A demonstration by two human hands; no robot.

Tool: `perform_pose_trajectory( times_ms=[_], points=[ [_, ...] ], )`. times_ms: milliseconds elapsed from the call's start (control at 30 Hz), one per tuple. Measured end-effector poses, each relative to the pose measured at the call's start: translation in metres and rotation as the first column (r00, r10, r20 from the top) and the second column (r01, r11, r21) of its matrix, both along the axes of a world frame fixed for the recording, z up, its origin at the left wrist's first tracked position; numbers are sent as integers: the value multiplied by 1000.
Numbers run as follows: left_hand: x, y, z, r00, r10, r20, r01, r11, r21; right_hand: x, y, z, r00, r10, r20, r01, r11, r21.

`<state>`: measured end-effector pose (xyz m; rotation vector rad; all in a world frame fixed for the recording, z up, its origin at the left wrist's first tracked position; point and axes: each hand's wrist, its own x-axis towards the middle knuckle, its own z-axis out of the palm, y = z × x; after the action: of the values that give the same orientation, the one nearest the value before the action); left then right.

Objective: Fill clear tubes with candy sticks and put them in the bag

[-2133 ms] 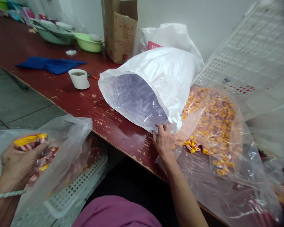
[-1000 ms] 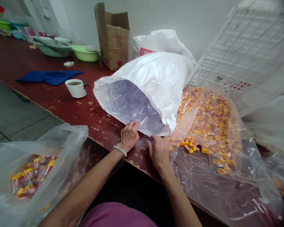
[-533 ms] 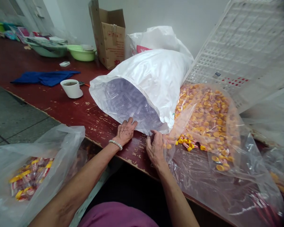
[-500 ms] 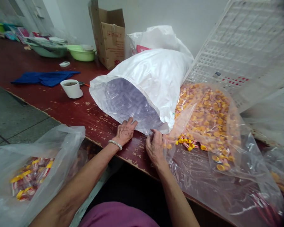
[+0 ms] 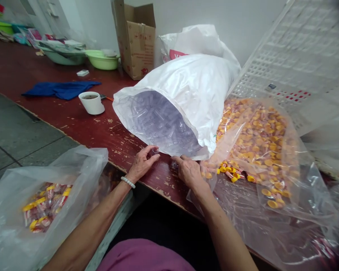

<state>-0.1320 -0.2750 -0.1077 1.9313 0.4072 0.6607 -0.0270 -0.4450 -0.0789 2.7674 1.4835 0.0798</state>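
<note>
Between the thumb and fingers of my left hand (image 5: 141,165) is a small clear plastic tube (image 5: 155,151), just in front of the sack's mouth. My right hand (image 5: 190,173) lies palm down, its fingers closed on a clear piece (image 5: 174,165) that looks like another tube; most of it is hidden. A white sack (image 5: 192,77) lies on its side, open toward me, and holds many loose clear tubes (image 5: 161,120). To the right, yellow caps with red-and-white striped pieces (image 5: 251,131) are heaped in and before a clear plastic bag.
At lower left, a translucent bag (image 5: 87,162) holds yellow-capped tubes (image 5: 42,207). A white cup (image 5: 94,105) of dark liquid stands by a blue cloth (image 5: 62,89). Behind are a cardboard box (image 5: 141,49), a green basin (image 5: 103,62) and a leaning white crate (image 5: 293,56).
My left hand has drawn back from the sack's mouth and now shows a clear tube in its fingers. My right hand has turned palm down. The view has shifted slightly left.
</note>
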Motion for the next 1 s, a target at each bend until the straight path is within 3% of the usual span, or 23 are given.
perform_pose_trajectory(
  times_ms=[67,133,200,233,300,367,467,533,633,767,833,1000],
  points=[
    [-5,1,0,995,70,74,-47,959,-278,0,1,2,1000,2,22,-2,1000,2],
    [-10,1,0,980,137,141,-43,848,-529,-1,2,2,999,-13,36,13,1000,23],
    [-13,0,2,971,165,170,-10,747,-665,-3,3,2,1000,-23,7,22,997,80],
    [-14,0,3,970,168,173,-4,728,-685,-4,4,1,999,-24,-33,28,992,127],
    [-16,1,4,974,171,149,-39,772,-634,-8,7,-3,986,-35,-165,77,964,254],
    [-16,3,4,977,188,97,-122,873,-472,-14,11,-8,934,-42,-355,190,899,395],
    [-15,7,6,985,170,30,-162,972,-170,-24,17,-15,738,76,-670,401,749,527],
    [-17,7,10,996,92,-8,-93,990,-104,-31,19,-16,582,216,-784,490,675,551],
    [-24,-2,19,993,-103,-53,92,979,-180,-43,19,-13,457,367,-810,530,619,579],
    [-32,-26,25,943,-328,46,321,868,-380,-59,14,-9,416,423,-805,595,543,593],
    [-32,-41,22,932,-349,103,358,831,-425,-65,11,-8,382,424,-821,624,537,568],
    [-27,-72,9,952,-236,194,295,879,-376,-74,-1,-6,378,449,-810,559,586,586]
  ],
)
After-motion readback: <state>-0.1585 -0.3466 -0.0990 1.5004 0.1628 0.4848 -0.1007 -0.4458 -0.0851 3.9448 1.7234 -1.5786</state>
